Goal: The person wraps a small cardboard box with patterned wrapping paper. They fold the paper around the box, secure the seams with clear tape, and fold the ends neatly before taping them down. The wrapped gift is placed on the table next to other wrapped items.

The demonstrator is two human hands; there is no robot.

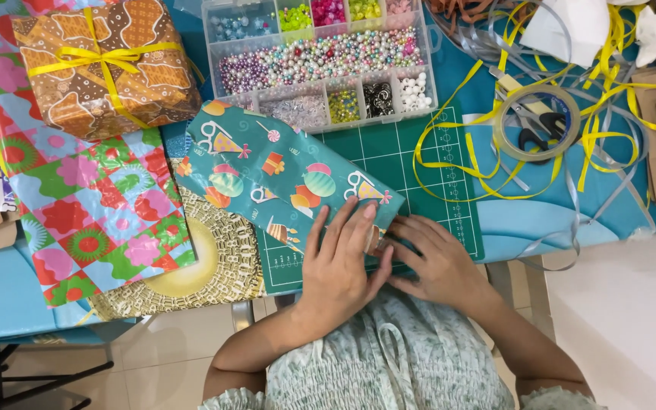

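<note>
A flat parcel wrapped in teal party-pattern paper [267,171] lies tilted on the green cutting mat [419,163]. My left hand [335,266] presses flat on the parcel's near right end, fingers spread. My right hand [434,258] rests beside it on the mat, its fingertips touching the parcel's folded corner near the left hand's fingers. Neither hand grips anything; both press down.
A brown patterned gift box [108,64] tied with yellow ribbon sits far left on colourful checked paper [93,205]. A clear bead organiser [320,61] stands behind the mat. Tape roll [537,121], scissors [533,133], yellow and grey ribbon [609,114] lie right.
</note>
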